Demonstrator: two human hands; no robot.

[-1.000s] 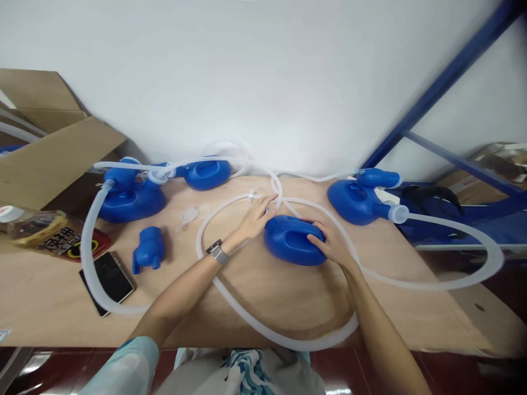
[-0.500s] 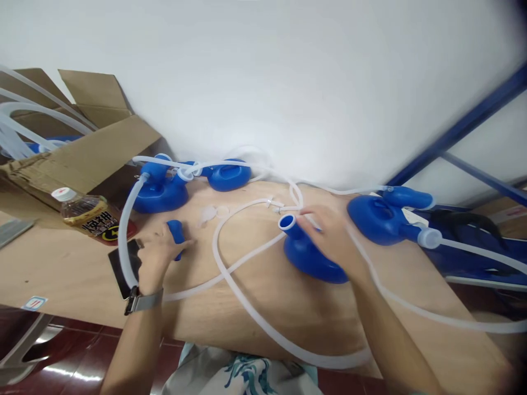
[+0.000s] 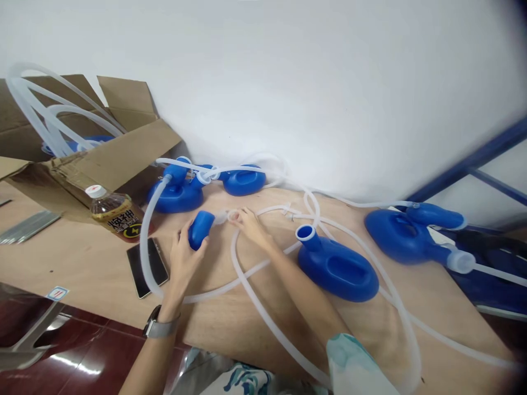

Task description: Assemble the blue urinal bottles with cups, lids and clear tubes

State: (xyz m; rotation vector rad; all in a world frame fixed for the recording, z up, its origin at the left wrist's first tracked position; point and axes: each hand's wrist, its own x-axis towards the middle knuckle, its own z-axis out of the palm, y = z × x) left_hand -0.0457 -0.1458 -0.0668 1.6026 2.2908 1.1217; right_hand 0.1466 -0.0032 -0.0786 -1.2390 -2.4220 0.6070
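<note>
In my left hand [image 3: 187, 249] is a short blue plastic tube-like piece [image 3: 201, 226], my fingers wrapped round it above the table. My right hand [image 3: 249, 224] has its fingertips closed on a small translucent ring [image 3: 233, 216]. Beside that ring lies a small clear plastic piece [image 3: 220, 218], close to the blue piece. Uncapped, with a white rim at its neck, a blue jug with a moulded handle [image 3: 329, 274] lies to the right of my right forearm. A white flexible hose [image 3: 263, 310] loops over the table and passes by both arms.
More blue jugs with hoses stand at the back, one left [image 3: 175, 197], one centre [image 3: 245, 181], one right [image 3: 401, 236]. An open cardboard box [image 3: 111, 164] of hoses, a drink bottle [image 3: 119, 214] and a phone [image 3: 142, 269] are at the left. The wooden table [image 3: 94, 269] meets a white wall.
My right hand has left the uncapped blue jug and moved left to the translucent ring. My left hand has lifted and turned the blue piece. The view has shifted left.
</note>
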